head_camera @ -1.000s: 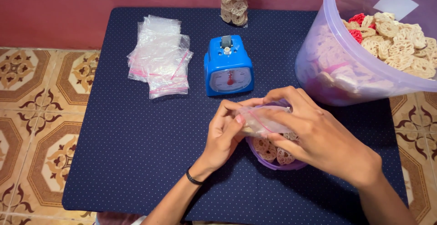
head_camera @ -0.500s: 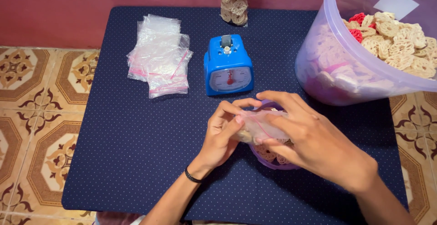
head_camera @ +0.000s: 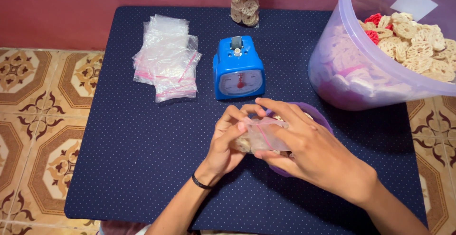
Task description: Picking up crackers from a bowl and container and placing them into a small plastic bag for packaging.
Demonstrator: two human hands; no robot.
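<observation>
Both hands hold one small clear zip bag [head_camera: 264, 136] with a pink seal strip and pale round crackers inside. My left hand [head_camera: 227, 144] pinches its left end. My right hand [head_camera: 308, 152] grips the bag from the right and covers most of it. Under the hands sits a small purple bowl [head_camera: 319, 116], mostly hidden. The hands hover over the dark blue dotted table [head_camera: 142, 159], just in front of a small blue kitchen scale [head_camera: 238, 68].
A stack of empty clear zip bags [head_camera: 166, 57] lies at the back left. A large translucent purple tub [head_camera: 375, 68] of lattice crackers [head_camera: 418, 49] stands at the right. A filled bag of crackers [head_camera: 244, 0] stands at the back edge. Patterned floor tiles [head_camera: 33, 121] surround the table.
Both hands with the bag have moved slightly toward me and down, away from the scale. My fingers have shifted along the bag's top edge.
</observation>
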